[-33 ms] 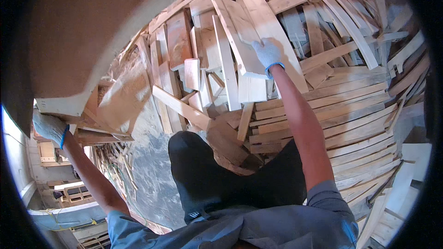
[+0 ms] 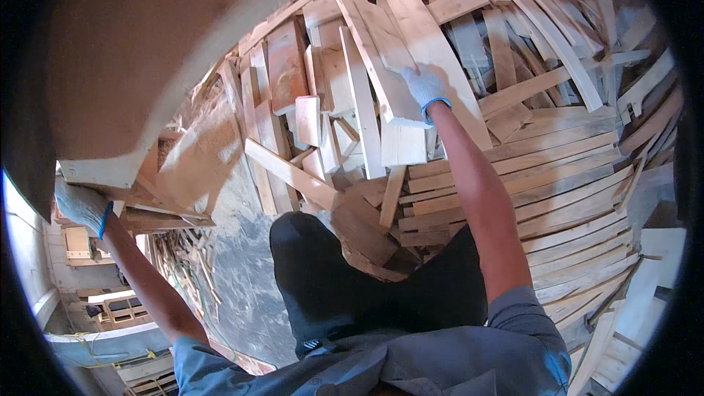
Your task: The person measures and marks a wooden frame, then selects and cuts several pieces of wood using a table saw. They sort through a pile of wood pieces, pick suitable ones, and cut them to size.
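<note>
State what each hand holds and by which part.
The left hand grips the lower end of a large pale board. The right hand lies on a long plank atop the wood pile, partway along it; a closed grip cannot be told.
</note>
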`<state>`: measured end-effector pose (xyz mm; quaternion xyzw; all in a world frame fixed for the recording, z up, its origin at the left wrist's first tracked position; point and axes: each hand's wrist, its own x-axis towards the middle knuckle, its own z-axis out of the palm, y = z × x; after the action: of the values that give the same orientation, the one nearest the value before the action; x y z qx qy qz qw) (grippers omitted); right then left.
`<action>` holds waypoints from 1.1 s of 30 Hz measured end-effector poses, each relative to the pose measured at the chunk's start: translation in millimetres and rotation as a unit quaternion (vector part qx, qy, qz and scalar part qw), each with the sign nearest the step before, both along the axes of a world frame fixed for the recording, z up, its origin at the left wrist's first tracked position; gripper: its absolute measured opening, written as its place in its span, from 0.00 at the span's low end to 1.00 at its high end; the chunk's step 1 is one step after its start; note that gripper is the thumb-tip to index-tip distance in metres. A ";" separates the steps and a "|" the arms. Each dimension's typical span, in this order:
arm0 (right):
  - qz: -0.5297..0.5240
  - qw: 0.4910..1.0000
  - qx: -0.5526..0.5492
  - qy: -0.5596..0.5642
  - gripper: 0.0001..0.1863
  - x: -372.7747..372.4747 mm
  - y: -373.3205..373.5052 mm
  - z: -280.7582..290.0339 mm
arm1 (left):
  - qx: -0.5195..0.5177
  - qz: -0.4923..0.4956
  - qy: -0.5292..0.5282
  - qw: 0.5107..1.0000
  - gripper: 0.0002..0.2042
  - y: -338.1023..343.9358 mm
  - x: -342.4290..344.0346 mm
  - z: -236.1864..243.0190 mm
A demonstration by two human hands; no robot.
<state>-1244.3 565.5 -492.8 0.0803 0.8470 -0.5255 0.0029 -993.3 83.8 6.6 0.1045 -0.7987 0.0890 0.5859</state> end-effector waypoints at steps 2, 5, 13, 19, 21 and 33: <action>0.001 0.999 0.011 -0.045 0.38 -12.3 -6.8 -12.5 | 0.077 -0.059 0.044 0.994 0.16 5.6 -8.4 -9.6; 0.043 0.995 0.030 -0.088 0.38 6.4 -27.6 26.1 | 0.107 -0.029 0.040 0.993 0.20 38.3 -4.1 -12.1; -0.008 0.994 0.110 -0.007 0.37 -13.3 -39.4 41.1 | 0.150 -0.058 0.072 0.984 0.19 56.2 -6.9 -8.7; 0.013 0.993 0.114 -0.021 0.36 -35.1 -34.0 18.4 | 0.269 -0.167 0.131 0.939 0.21 72.4 -17.9 -25.5; 0.040 0.991 0.125 0.011 0.34 -37.6 -39.0 14.0 | 0.204 -0.126 0.080 0.968 0.20 39.6 4.0 1.2; -0.098 0.994 -0.057 0.007 0.24 -101.7 39.0 -44.0 | 0.084 -0.088 0.025 0.992 0.19 -5.2 15.4 4.3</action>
<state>-1346.0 604.5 -536.9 0.1589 0.8035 -0.5716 -0.0499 -977.9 78.6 11.0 0.0843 -0.7944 -0.0329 0.6006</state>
